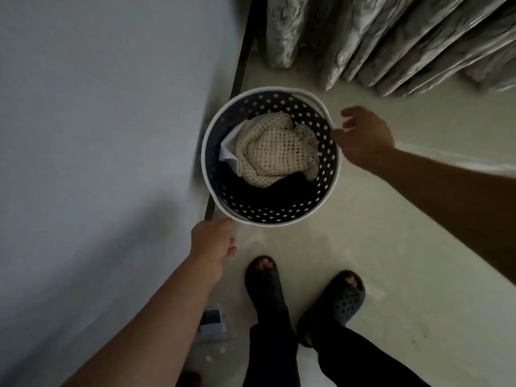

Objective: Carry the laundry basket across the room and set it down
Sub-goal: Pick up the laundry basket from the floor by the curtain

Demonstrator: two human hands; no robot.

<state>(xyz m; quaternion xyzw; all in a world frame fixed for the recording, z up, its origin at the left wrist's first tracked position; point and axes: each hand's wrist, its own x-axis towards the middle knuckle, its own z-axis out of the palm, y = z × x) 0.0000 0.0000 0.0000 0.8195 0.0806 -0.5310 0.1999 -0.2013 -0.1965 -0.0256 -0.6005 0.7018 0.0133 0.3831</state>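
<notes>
Pale floor beside a grey wall carried the round laundry basket with its cream knit cloth, the left hand closed on its near handle, the right hand spread open touching the far rim, 2 dark sandals below.

Basket: dark navy wall dotted with white diamond holes, white rim. Inside, cream open-mesh cloth over black fabric. Floor pale cream. Sandals black. Curtain mottled grey.
</notes>
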